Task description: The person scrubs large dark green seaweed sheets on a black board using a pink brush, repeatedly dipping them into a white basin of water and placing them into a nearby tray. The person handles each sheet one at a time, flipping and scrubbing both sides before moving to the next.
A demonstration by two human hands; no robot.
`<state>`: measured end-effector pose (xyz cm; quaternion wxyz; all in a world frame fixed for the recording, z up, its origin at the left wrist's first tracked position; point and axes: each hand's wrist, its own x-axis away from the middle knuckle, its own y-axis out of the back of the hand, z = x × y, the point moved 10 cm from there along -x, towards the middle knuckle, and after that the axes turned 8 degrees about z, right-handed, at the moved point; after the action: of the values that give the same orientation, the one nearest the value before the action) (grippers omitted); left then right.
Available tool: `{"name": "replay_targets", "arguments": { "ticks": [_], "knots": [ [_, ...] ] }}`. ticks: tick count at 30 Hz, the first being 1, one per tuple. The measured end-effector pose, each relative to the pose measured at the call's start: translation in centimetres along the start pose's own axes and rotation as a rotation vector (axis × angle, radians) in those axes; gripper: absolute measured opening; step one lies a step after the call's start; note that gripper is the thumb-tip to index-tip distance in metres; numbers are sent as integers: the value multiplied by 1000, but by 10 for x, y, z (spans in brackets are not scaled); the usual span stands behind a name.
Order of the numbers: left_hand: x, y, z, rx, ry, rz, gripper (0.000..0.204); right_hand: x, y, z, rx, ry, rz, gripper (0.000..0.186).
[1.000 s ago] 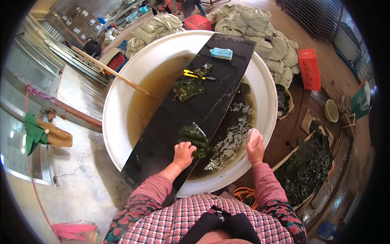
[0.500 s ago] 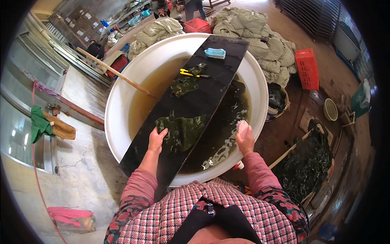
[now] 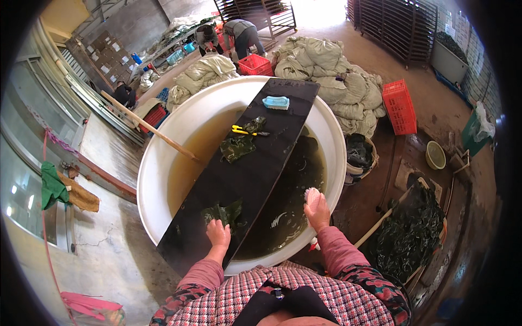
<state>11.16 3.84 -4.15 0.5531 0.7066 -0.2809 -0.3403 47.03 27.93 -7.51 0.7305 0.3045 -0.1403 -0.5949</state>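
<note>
A black board (image 3: 227, 173) lies across a large round white tub (image 3: 148, 163) of brownish water. On the board's near part is a dark green piece of kelp (image 3: 232, 209), bunched up, with my left hand (image 3: 218, 234) closed on its near edge. My right hand (image 3: 318, 211) grips a small pink scrub brush (image 3: 311, 195) with pale bristles, held above the tub's right side. Farther up the board lie smaller kelp pieces (image 3: 237, 148), a yellow-and-black cutting tool (image 3: 246, 131) and a light blue brush (image 3: 276, 102).
A wooden pole (image 3: 152, 128) leans into the tub from the left. Pale sacks (image 3: 321, 70) and red crates (image 3: 399, 107) stand beyond it. More dark kelp (image 3: 410, 231) is heaped at the right. Two people (image 3: 239, 35) bend over near dark racks (image 3: 389, 30).
The kelp, spread wide across the board before, is now bunched smaller. My left hand has shifted onto its near side. The view has tilted up; my right hand keeps the brush.
</note>
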Motion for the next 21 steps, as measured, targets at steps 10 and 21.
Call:
{"name": "replay_targets", "arguments": {
  "ticks": [10, 21],
  "knots": [
    [-18, 3, 95, 816, 435, -35, 36, -1, -4, -5, -16, -12, 18, 80],
    [-9, 7, 11, 180, 19, 193, 14, -2, -4, -1, 36, 24, 15, 78]
  ]
}}
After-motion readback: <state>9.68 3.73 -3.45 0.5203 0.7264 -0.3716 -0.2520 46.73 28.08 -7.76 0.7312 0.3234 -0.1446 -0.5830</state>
